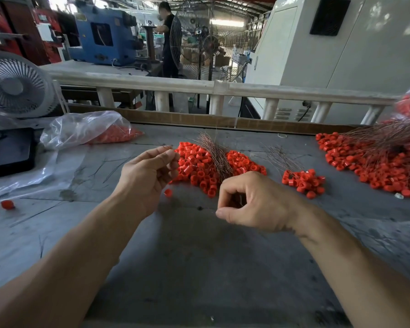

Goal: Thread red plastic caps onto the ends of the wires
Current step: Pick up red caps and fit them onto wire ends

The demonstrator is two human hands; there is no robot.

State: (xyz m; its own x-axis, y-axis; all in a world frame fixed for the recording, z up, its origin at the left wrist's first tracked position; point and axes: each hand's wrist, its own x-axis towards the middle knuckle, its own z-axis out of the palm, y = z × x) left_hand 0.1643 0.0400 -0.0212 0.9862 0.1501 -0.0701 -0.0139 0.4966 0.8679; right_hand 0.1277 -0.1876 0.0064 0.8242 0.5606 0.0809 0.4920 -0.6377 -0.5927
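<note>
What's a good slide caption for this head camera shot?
Both hands work over a pile of red caps and a wire bundle on the table.

caps (pixel 200 168): bright red
wires (pixel 217 155): coppery brown
table (pixel 199 256): mottled grey
far machine (pixel 102 39): blue
left fan (pixel 17 85): white, grey grille
left tray (pixel 8 151): black
</note>
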